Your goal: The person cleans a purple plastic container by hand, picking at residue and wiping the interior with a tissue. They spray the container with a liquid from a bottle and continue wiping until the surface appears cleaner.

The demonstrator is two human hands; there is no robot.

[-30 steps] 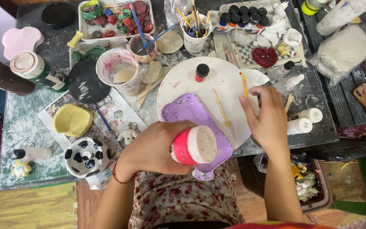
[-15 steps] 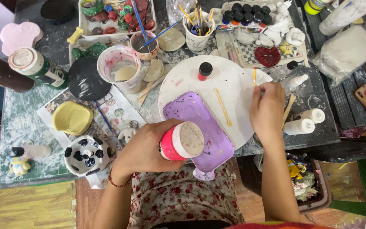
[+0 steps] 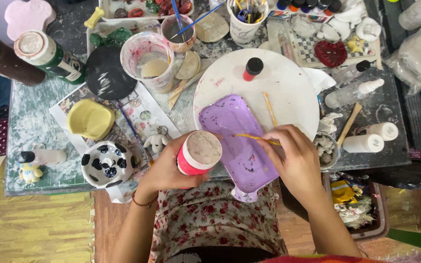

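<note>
Left hand (image 3: 164, 168): wrapped around a pink paint bottle (image 3: 198, 153), held at the table's near edge.
Right hand (image 3: 293, 158): pinching a thin yellow brush (image 3: 257, 138), tip reaching left.
Purple piece (image 3: 239, 141): lies between both hands, under the brush, partly on the white round board (image 3: 288, 83).

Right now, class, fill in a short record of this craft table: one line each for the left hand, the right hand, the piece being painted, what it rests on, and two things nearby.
Left hand: grips a pink paint bottle, upright, cap on.
Right hand: holds a yellow brush, tip over the purple piece.
Piece: purple moulded plaque, coated in lilac paint.
Support: white round board.
Nearby: red bottle with black cap on the board; black-and-white spotted dish to the left.
</note>
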